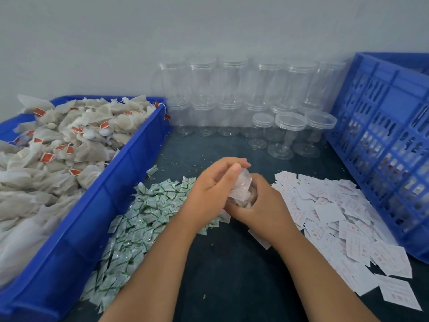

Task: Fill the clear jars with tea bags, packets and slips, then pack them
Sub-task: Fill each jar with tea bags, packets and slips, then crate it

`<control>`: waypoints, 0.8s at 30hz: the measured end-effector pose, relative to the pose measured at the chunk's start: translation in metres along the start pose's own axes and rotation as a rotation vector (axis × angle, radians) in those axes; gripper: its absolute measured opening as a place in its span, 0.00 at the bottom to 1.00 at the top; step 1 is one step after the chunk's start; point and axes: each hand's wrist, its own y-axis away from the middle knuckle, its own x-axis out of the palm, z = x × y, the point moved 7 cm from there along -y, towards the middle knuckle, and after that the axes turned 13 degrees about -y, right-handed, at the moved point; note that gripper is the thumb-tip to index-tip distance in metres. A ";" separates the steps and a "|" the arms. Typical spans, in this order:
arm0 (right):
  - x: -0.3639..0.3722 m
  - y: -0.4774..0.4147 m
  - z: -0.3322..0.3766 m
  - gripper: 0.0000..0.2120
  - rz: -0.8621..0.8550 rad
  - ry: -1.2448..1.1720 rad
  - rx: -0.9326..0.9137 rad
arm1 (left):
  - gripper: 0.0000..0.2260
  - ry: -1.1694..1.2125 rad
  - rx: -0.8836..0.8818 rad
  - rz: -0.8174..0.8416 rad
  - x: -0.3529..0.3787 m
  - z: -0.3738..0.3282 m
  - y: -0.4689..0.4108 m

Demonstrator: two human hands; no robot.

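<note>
A clear jar (242, 185) filled with tea bags is tilted between my hands over the dark table. My right hand (257, 203) grips its body from below and the right. My left hand (216, 182) curls over its top end, fingers wrapped round the mouth or lid, which is hidden. A blue bin (130, 163) at the left is heaped with tea bags (69, 140) bearing red tags. Green-printed packets (144, 217) lie in a pile left of my hands. White slips (343, 217) with red print are spread at the right.
Several empty clear jars (232, 94) with lids are stacked in two rows against the back wall, three more (287, 135) standing in front. A tall blue slotted crate (390, 140) holding filled jars stands at the right. The dark table (232, 275) shows between my forearms.
</note>
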 end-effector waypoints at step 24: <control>0.018 0.005 0.004 0.19 0.166 -0.172 0.061 | 0.22 0.150 -0.159 0.063 0.001 0.003 0.003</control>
